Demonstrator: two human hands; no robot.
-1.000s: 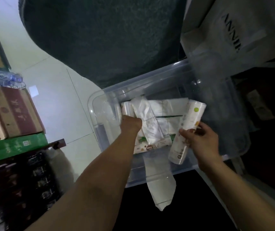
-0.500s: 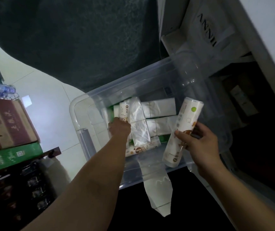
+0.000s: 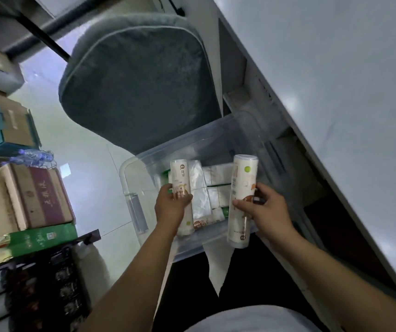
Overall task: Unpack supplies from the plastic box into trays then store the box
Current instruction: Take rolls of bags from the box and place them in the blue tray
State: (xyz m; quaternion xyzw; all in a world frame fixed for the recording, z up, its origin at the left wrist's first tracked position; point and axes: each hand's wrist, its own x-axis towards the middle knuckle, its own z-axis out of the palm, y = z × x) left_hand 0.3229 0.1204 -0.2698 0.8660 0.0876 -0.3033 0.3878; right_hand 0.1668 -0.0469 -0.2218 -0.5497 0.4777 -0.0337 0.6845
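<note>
A clear plastic box (image 3: 133, 207) sits on my lap, open at the top. My left hand (image 3: 170, 207) grips a white printed roll (image 3: 179, 178) and holds it upright above the box. My right hand (image 3: 267, 212) grips a second, longer white roll (image 3: 242, 185) over the box's right side. Inside the box lie several white wrapped packs (image 3: 216, 174) and a crinkled clear bag (image 3: 198, 195). Another roll (image 3: 207, 221) lies near the front wall.
A grey cushioned chair seat (image 3: 134, 87) stands just beyond the box. A white desk (image 3: 336, 92) runs along the right. Cardboard boxes (image 3: 24, 200) and a green carton (image 3: 36, 238) are stacked at the left on a dark shelf. Pale tiled floor (image 3: 89, 164) lies between.
My left hand has taken hold of a roll inside the box and lifted it out. My right hand has raised its roller higher. The view has tilted up toward the chair and desk.
</note>
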